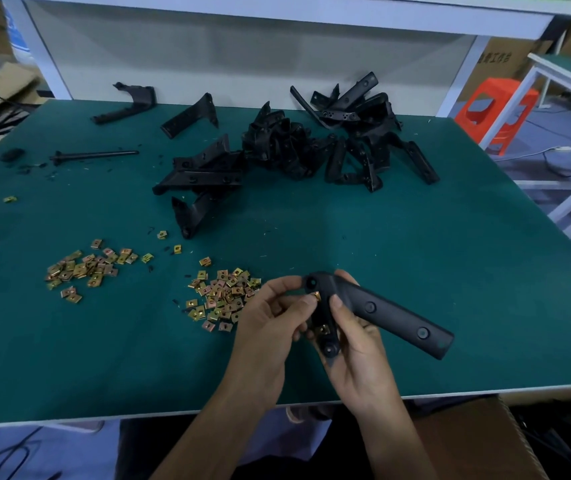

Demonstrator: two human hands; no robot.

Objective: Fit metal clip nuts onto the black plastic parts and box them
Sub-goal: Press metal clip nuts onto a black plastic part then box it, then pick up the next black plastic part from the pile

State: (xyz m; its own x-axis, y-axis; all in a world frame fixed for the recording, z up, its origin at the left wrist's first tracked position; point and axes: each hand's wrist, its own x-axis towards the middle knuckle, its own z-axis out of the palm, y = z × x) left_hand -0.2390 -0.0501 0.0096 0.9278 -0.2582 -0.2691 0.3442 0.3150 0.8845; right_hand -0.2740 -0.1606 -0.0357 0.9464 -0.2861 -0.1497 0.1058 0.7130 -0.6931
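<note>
My right hand (353, 344) grips a black plastic part (391, 317) near its bent end, just above the table's front edge. The part's long arm points right. One brass-coloured clip nut (324, 330) sits on the part's lower tab. My left hand (270, 317) pinches another clip nut (316, 296) against the part's upper tab. Two loose heaps of clip nuts lie on the green mat, one heap (223, 297) just left of my hands and another heap (83, 268) farther left. A pile of black parts (312, 147) lies at the back of the table.
The green table (450, 271) ends at a white front edge. Single black parts (128, 102) and a black rod (97, 154) lie at the back left. A cardboard box (467, 441) stands below the front right edge. An orange stool (495, 112) stands at the right.
</note>
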